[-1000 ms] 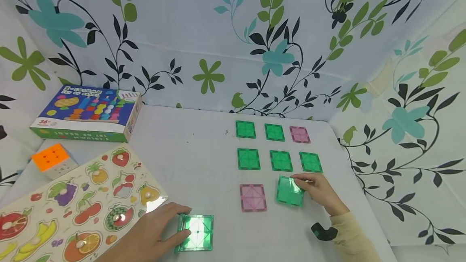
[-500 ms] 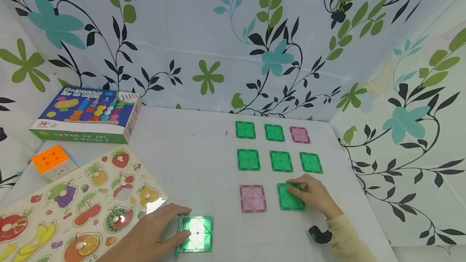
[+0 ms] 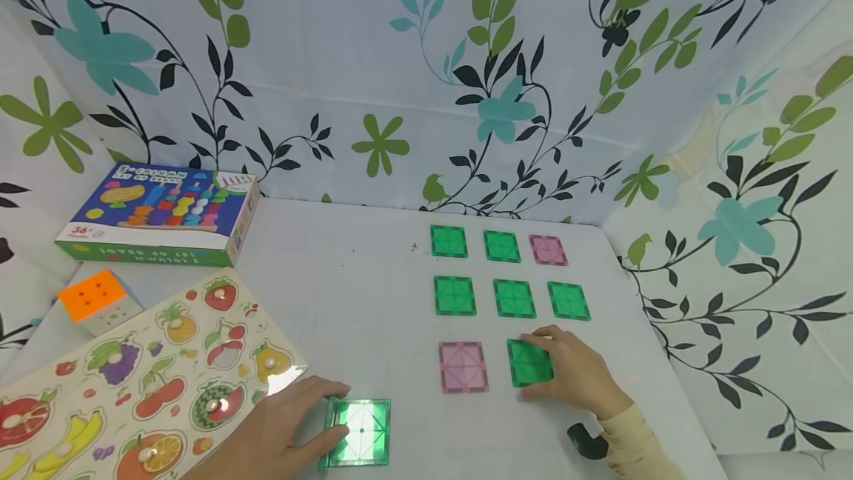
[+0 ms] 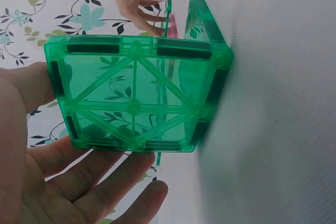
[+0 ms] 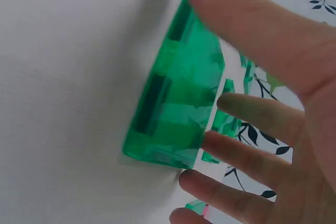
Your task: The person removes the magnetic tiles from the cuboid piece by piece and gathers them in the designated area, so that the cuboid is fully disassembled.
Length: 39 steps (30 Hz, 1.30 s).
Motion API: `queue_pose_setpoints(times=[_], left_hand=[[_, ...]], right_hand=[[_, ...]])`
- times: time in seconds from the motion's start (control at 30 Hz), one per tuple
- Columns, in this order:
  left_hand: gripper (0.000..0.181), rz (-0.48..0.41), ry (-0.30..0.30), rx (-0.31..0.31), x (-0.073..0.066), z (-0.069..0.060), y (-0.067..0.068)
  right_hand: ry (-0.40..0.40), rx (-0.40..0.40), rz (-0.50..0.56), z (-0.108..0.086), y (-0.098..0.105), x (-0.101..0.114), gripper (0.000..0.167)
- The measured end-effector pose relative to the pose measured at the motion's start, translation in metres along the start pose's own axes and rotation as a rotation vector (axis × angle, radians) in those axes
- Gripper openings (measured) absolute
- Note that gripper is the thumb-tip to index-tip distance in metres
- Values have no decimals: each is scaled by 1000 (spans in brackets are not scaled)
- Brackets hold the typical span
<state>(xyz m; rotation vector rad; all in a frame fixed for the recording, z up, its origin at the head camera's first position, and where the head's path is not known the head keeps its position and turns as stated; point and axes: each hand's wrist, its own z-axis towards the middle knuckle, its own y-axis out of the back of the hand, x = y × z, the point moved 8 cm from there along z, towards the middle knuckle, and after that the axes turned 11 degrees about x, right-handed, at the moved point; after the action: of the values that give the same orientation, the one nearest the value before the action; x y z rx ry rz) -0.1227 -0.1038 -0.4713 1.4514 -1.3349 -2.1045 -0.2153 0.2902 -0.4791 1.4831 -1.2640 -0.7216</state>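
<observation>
In the head view my left hand grips a green see-through magnetic tile that stands on edge. It joins the left side of a flat, shiny green tile. My right hand spans another green magnetic tile on the table, its thumb by the near edge and a finger by the far edge. Seen from the right wrist, that tile has the thumb over its upper end and the other fingers along one side. Left of it lies a pink tile.
Behind lie two rows of tiles, including a green one and a pink one. At left are a fruit puzzle board, a cube with an orange top and a toy box. Patterned cloth hangs behind the table.
My right hand has lowered the green tile into line beside the pink one, and its thumb has moved from the tile's top to the near edge. My left hand has stayed in place.
</observation>
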Motion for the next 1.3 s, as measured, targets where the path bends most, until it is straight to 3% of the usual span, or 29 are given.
queue_pose_setpoints(times=[0.57,0.93,1.03,1.13,1.3], left_hand=[[38,7,-37,-30,-3,-1,2],[27,17,-121,-67,-9,-2,3],[31,32,-103,-36,-7,-2,1],[45,27,-68,18,-5,-3,-1],[71,-12,0,83,0,-5,-5]], right_hand=[[44,-11,29,-4,-4,5,81],[45,-1,42,-3,-4,5,79],[54,-18,29,-3,-2,7,80],[90,-89,16,-3,4,16,80],[183,-216,70,-4,22,50,75]])
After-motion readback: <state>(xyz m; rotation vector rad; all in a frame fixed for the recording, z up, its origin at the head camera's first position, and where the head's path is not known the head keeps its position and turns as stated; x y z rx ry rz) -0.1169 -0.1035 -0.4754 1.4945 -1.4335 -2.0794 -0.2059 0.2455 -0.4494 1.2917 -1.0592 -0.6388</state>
